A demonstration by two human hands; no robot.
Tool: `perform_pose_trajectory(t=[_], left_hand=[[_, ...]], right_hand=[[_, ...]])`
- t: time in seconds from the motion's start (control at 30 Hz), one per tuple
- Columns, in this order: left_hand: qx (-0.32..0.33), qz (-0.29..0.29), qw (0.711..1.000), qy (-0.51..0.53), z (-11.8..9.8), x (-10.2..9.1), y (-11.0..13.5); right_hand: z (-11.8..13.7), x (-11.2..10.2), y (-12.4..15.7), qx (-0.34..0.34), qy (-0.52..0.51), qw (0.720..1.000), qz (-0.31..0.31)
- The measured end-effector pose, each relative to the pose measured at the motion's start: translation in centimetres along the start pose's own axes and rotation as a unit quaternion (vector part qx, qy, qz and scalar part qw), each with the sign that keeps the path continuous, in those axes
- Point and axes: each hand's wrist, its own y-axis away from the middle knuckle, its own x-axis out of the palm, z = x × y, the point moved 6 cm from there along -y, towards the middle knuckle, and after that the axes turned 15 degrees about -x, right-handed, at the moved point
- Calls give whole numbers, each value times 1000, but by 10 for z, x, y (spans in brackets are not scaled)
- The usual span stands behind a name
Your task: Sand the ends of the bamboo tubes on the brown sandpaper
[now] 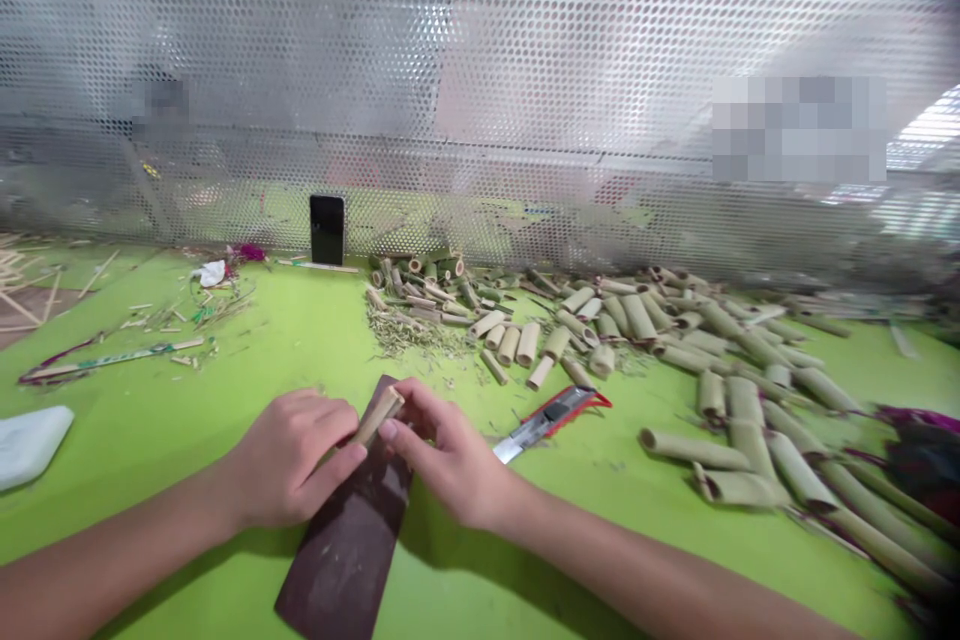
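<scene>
My left hand (294, 460) is closed around a short bamboo tube piece (379, 414), holding it slanted over a dark brown abrasive sheet (346, 540) that lies on the green table (225, 580). My right hand (450, 455) pinches the upper end of the same piece with fingertips and thumb. The lower end of the piece is hidden inside my left fist. A red-handled utility knife (551, 417) lies just right of my right hand, blade extended.
A large heap of cut bamboo tubes (720, 390) covers the right side, with shavings (409, 330) behind. A black phone (327, 229) leans on the perforated metal screen (480, 100). Splinters and scraps (150, 330) lie at left, a white block (30, 442) at the left edge.
</scene>
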Motion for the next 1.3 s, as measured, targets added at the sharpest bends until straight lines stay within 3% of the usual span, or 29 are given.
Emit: perform_pose_trajectory(t=[0.3, 0.67, 0.9, 1.13, 1.3], left_hand=[[-53, 53, 996, 49, 9, 7, -1], [21, 3, 1000, -20, 1, 6, 0], [51, -12, 997, -49, 0, 9, 0], [61, -19, 997, -46, 0, 8, 1], [87, -16, 996, -24, -2, 6, 4]], right_hand=[[-2, -2, 0, 19, -8, 1000, 2], [-2, -2, -1, 19, 3, 1000, 7], [-5, 1, 0, 31, -46, 998, 10], [-6, 6, -1, 46, -52, 996, 48], [-11, 6, -1, 70, -85, 993, 42]])
